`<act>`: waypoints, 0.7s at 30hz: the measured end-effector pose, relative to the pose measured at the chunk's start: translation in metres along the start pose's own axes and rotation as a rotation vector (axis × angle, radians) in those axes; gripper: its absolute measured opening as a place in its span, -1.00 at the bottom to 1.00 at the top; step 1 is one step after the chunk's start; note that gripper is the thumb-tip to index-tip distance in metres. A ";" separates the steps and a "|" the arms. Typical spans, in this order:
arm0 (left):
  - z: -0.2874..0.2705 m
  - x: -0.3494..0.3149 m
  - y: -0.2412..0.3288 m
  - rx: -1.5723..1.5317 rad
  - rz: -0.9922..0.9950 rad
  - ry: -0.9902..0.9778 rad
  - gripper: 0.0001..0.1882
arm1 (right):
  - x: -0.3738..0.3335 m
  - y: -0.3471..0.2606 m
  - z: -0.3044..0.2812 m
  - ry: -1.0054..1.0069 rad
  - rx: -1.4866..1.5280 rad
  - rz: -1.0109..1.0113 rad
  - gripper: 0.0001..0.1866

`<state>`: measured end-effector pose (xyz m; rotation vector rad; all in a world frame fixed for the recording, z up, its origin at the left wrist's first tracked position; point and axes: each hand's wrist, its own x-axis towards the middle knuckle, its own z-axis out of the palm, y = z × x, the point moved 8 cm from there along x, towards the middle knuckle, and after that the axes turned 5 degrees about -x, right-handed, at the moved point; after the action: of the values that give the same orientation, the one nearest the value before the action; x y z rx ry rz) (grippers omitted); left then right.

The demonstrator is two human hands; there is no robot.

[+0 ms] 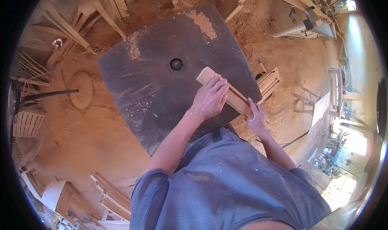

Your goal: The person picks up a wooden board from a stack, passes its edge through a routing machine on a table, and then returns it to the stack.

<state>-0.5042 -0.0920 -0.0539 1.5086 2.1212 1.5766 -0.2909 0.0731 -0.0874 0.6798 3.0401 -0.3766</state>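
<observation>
You can make out no readable text, label, brand, number or sign on anything here, near or far.

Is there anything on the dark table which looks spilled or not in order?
Yes: loose wood shavings lie in uneven patches on the dark table, most visibly near its far edge. They look untidy against the dark, flat surface. The wooden piece under the left hand and right hand shows no clear damage.
</observation>
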 end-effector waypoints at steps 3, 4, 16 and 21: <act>0.020 0.022 -0.056 0.040 0.007 -0.046 -0.74 | 0.021 -0.017 0.016 0.000 -0.009 0.019 0.02; 0.023 0.028 -0.071 0.054 0.003 -0.034 -0.79 | 0.028 -0.017 0.026 0.020 0.011 0.003 0.01; -0.006 0.049 -0.156 0.039 -0.009 0.105 -0.88 | 0.085 -0.053 0.072 -0.035 0.062 0.065 0.03; -0.016 0.045 -0.167 0.052 -0.031 0.082 -0.88 | 0.092 -0.064 0.079 -0.082 0.082 0.100 0.02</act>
<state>-0.6426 -0.0654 -0.1547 1.4427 2.2347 1.6124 -0.4049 0.0374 -0.1548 0.7954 2.9137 -0.5163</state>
